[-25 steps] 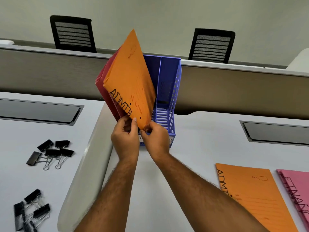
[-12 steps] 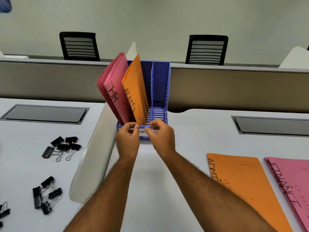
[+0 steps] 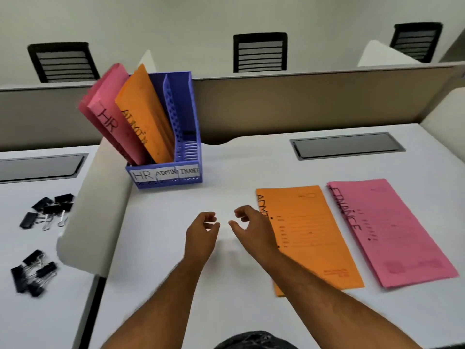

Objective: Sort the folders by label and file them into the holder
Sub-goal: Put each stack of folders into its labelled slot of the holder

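A blue three-slot holder (image 3: 187,127) stands on the white desk, labelled HR, ADMIN and FINANCE along its front. Pink HR folders (image 3: 110,114) lean in its left slot and an orange ADMIN folder (image 3: 144,114) leans in the middle slot; the right slot holds nothing. Flat on the desk to the right lie another orange ADMIN folder (image 3: 309,233) and a pink FINANCE folder stack (image 3: 392,227). My left hand (image 3: 201,235) and my right hand (image 3: 251,229) hover over the desk in front of the holder, fingers loosely curled and holding nothing. The right hand overlaps the flat orange folder's left edge.
A rounded white divider (image 3: 93,205) separates this desk from the left one, where several black binder clips (image 3: 47,210) lie in two groups. Dark cable hatches (image 3: 347,146) sit in both desks. A beige partition (image 3: 302,102) and black chairs (image 3: 260,51) stand behind.
Both hands let go of the orange ADMIN folder, which now stands in the middle slot. They pulled back from the holder toward me and slightly right; the view tilted down.
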### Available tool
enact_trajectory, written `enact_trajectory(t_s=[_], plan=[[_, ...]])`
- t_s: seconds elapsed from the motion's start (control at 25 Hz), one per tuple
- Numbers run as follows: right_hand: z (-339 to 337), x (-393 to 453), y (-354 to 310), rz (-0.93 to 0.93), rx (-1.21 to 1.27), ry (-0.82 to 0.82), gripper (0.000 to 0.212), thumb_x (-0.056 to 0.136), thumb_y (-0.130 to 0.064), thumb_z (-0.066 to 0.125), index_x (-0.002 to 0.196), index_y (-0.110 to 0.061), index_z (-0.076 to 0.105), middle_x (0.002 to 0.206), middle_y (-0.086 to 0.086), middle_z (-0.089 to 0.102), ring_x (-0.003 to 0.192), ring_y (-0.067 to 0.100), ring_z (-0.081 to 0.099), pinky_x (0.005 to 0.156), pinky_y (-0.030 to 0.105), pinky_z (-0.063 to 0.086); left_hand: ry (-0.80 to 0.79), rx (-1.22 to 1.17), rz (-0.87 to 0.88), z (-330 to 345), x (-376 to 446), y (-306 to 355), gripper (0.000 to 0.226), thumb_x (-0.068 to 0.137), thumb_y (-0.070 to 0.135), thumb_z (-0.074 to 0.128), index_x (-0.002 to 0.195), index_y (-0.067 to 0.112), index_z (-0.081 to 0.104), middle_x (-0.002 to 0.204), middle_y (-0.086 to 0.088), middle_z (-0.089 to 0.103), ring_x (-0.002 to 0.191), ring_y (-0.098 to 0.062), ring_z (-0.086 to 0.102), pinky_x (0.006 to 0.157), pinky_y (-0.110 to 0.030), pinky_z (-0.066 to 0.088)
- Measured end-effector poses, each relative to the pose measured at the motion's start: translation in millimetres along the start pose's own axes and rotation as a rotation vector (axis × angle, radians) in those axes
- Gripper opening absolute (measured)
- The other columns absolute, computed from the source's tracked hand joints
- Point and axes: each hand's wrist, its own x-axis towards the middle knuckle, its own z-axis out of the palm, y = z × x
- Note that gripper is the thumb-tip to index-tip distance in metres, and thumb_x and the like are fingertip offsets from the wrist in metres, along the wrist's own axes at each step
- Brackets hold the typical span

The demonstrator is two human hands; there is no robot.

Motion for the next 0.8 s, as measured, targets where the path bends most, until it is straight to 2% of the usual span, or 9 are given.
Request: enact_trajectory(t_s=[0.16, 0.28, 0.44, 0.52, 0.6, 0.68, 0.8], plan=[[-46, -26, 55, 0.066, -0.064, 0.008, 0.033, 0.090, -0.037, 0.079, 0.120, -0.031, 0.067, 0.112, -0.018, 0.068, 0.104, 0.003, 0.063, 0.081, 0.021, 0.049, -0.163, 0.062, -0.016, 47, -21, 16, 0.036, 0.098, 0.020, 0.075, 0.134, 0.022, 0.065, 0.127, 0.004, 0.071, 0.107, -0.015, 0.069, 0.099, -0.035, 0.059], [-75, -36, 91, 0.129, -0.142, -0.006, 0.047, 0.089, -0.042, 0.079, 0.132, -0.030, 0.063, 0.123, -0.013, 0.068, 0.114, 0.010, 0.063, 0.088, 0.026, 0.052, -0.245, 0.146, -0.021, 81, -34, 27, 0.042, 0.099, 0.023, 0.075, 0.139, 0.019, 0.062, 0.131, 0.001, 0.069, 0.116, -0.019, 0.069, 0.105, -0.038, 0.056], [-103, -43, 126, 0.262, -0.207, -0.090, 0.087, 0.086, -0.048, 0.080, 0.158, -0.027, 0.037, 0.141, -0.004, 0.059, 0.129, 0.020, 0.056, 0.100, 0.037, 0.052, -0.200, 0.218, -0.072, 112, -43, 38, 0.044, 0.100, 0.028, 0.073, 0.140, 0.015, 0.061, 0.128, -0.004, 0.071, 0.114, -0.021, 0.068, 0.103, -0.036, 0.055], [-109, -45, 138, 0.255, -0.256, -0.131, 0.093, 0.085, -0.051, 0.081, 0.160, -0.027, 0.032, 0.145, -0.001, 0.057, 0.133, 0.023, 0.054, 0.106, 0.039, 0.052, -0.177, 0.194, -0.105, 124, -45, 43, 0.045, 0.101, 0.029, 0.071, 0.142, 0.014, 0.059, 0.124, -0.004, 0.072, 0.112, -0.023, 0.070, 0.103, -0.038, 0.056], [-112, -48, 148, 0.208, -0.330, -0.157, 0.089, 0.086, -0.055, 0.077, 0.159, -0.029, 0.033, 0.146, -0.002, 0.057, 0.132, 0.022, 0.055, 0.105, 0.039, 0.052, -0.145, 0.100, -0.167, 136, -47, 48, 0.046, 0.101, 0.026, 0.070, 0.143, 0.013, 0.058, 0.122, -0.006, 0.072, 0.111, -0.026, 0.072, 0.103, -0.045, 0.059], [-114, -50, 154, 0.144, -0.394, -0.165, 0.084, 0.087, -0.062, 0.072, 0.157, -0.030, 0.037, 0.146, -0.004, 0.057, 0.131, 0.021, 0.054, 0.104, 0.039, 0.052, -0.108, -0.054, -0.265, 145, -49, 53, 0.042, 0.101, 0.022, 0.069, 0.141, 0.013, 0.060, 0.126, -0.011, 0.071, 0.110, -0.030, 0.073, 0.096, -0.049, 0.063], [-118, -49, 157, 0.092, -0.397, -0.179, 0.081, 0.088, -0.068, 0.066, 0.154, -0.029, 0.042, 0.146, -0.005, 0.057, 0.131, 0.020, 0.053, 0.104, 0.038, 0.052, -0.161, -0.275, -0.339, 147, -53, 61, 0.025, 0.105, 0.015, 0.064, 0.129, 0.013, 0.070, 0.117, -0.011, 0.079, 0.093, -0.026, 0.080, 0.071, -0.036, 0.066]])
